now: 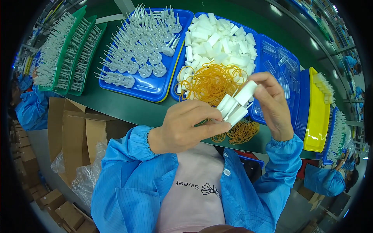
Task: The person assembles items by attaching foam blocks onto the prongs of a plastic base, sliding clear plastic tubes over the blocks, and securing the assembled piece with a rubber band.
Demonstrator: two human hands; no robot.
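My left hand (185,125) is closed round a small cluster of white foam pieces (228,105), with thin pale rods showing between them. Thumb and fingers of my right hand (272,104) pinch the outer end of one white foam piece (246,92) at the top of that cluster. Whatever lies inside my left fist is hidden. Just beyond the hands, a heap of yellow-brown rubber bands (211,82) rests on loose white foam pieces (221,39) in a blue tray (176,83). More rubber bands (243,133) lie below the cluster, on the table's near side.
To the left, a blue tray (155,93) bears rows of pronged clear parts (145,50); green trays (79,77) of similar parts stand beyond. Clear plastic pieces fill a blue tray (295,101) at right, beside a yellow tray (315,128). Cardboard boxes (75,136) stand lower left. Other people work nearby.
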